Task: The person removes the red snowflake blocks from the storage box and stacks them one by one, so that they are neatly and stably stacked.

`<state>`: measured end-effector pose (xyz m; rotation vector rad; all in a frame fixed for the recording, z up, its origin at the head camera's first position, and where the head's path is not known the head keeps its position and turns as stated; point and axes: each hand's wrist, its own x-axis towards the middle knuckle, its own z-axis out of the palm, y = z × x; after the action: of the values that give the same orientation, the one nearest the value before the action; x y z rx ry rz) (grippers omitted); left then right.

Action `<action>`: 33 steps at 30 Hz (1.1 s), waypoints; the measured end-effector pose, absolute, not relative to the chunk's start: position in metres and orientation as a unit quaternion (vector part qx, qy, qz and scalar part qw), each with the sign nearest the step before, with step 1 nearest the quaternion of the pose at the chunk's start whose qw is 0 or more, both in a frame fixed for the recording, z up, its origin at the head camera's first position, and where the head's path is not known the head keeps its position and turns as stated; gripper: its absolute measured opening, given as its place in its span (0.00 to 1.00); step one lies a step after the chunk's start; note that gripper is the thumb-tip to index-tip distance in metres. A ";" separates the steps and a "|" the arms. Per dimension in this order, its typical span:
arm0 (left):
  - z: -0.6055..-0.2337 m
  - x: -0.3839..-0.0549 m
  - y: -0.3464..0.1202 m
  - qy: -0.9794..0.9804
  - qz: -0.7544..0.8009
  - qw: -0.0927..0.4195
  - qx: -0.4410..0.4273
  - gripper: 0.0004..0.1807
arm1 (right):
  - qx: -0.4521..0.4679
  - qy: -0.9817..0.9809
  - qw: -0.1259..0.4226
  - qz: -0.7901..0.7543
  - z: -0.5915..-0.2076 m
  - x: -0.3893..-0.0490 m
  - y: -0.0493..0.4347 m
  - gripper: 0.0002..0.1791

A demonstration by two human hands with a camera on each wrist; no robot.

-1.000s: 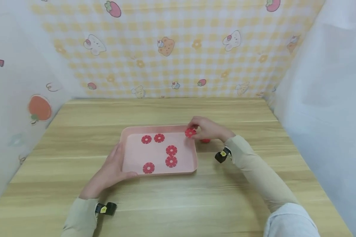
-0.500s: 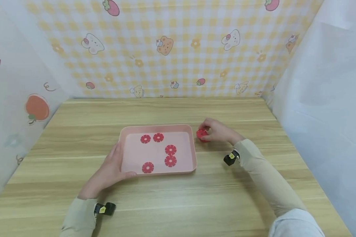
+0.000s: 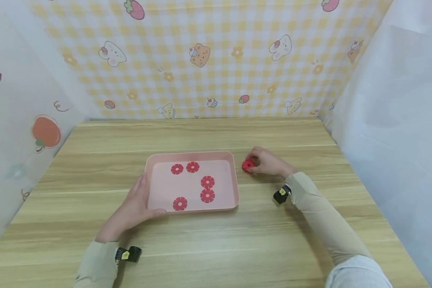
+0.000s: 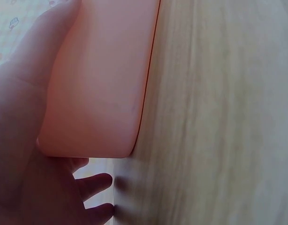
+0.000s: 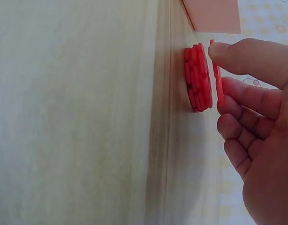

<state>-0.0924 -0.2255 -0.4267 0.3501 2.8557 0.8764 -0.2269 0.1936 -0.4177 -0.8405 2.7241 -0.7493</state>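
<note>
The right hand [image 3: 268, 161] pinches one thin red disc [image 5: 217, 77] between its thumb and fingers. This disc is upheld, with a narrow gap, just above a stack [image 5: 198, 78] of similar red discs, which stands on the table [image 3: 216, 248] close to the right side of the pink tray [image 3: 192, 157]. The left hand [image 3: 137, 202] does not clench: it is spread around the near left corner of this tray, with the thumb lying along the near wall and the fingers, rather straight, along the left wall. Inside the tray lie five discs, all flat: a far left disc [image 3: 177, 169] and, just beside it on the right, another disc [image 3: 192, 167]; toward the right, a pair placed one nearer than the other, namely an upper disc [image 3: 207, 182] and a lower disc [image 3: 207, 195], seemingly touching; and a single near disc [image 3: 180, 203], close to the near wall. Both wrists carry a small black camera [image 3: 281, 195] over beige sleeves [image 3: 320, 216]. Behind the table hangs a yellow-checked cloth [image 3: 223, 76] with animals and strawberries.
</note>
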 end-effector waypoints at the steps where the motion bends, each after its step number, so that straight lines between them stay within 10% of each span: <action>1: -0.426 -0.092 -0.225 0.947 0.291 0.068 0.116 0.74 | -0.284 0.920 0.098 -0.252 -0.418 -0.227 0.194 0.19; 33: -0.433 -0.093 -0.229 0.946 0.298 0.065 0.110 0.75 | -0.360 0.889 0.139 -0.246 -0.368 -0.239 0.134 0.16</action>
<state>-0.0935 -0.2285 -0.4329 0.3308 2.8546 0.8985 -0.2388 0.1339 -0.3682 -1.0401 2.5712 -0.7105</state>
